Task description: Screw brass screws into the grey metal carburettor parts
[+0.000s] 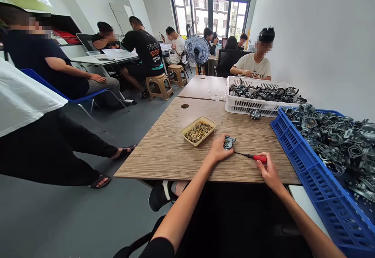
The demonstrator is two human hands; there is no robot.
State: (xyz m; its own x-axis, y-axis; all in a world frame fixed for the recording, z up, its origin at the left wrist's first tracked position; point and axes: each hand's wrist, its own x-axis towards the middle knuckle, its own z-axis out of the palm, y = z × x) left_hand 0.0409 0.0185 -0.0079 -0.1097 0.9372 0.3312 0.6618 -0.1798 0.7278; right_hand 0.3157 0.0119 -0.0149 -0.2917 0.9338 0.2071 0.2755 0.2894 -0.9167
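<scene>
My left hand (217, 150) is wrapped round a small grey metal carburetor part (228, 143) on the wooden table (164, 148). In my right hand (269, 171) is the red handle of a screwdriver (259, 159); its dark shaft points left, and the tip lies close to the metal part. Whether the tip touches the part is too small to tell. Just beyond my left hand sits a cream tray (192, 142) full of small brass-coloured pieces.
A blue crate (310, 176) of metal parts stands on the right. Behind it is a white crate (249, 107) of similar parts, with one loose part (255, 114) before it. A clear dish (216, 94) lies farther back. Several people sit around; one stands at left.
</scene>
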